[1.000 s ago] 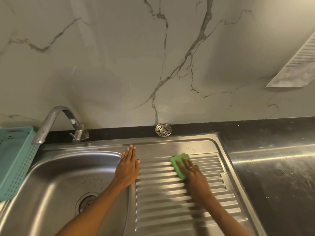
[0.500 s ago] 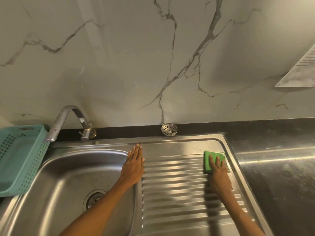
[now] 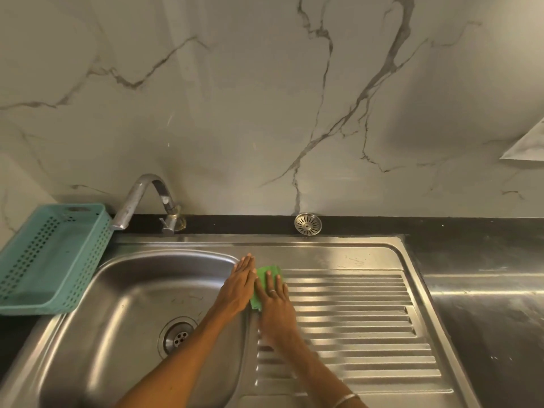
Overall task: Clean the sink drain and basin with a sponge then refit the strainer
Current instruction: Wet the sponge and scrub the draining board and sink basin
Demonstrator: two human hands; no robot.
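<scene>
A green sponge [image 3: 268,272] lies on the left end of the ribbed steel drainboard [image 3: 353,313], flat under my right hand [image 3: 275,301], whose straight fingers press it down. My left hand [image 3: 240,285] rests flat on the ridge between the basin [image 3: 123,290] and the drainboard, right beside the sponge. The open drain [image 3: 178,337] sits in the basin floor, with no strainer in it. The round metal strainer [image 3: 308,224] leans against the wall on the black ledge behind the drainboard.
A curved tap [image 3: 147,198] rises behind the basin. A teal perforated basket [image 3: 53,257] stands at the left of the sink. Dark countertop [image 3: 485,290] runs to the right. A paper sheet [image 3: 527,148] hangs on the marble wall.
My right hand has slid the sponge from the far right end of the drainboard back to its left end, beside my left hand. The left hand stayed put. The view shifted right.
</scene>
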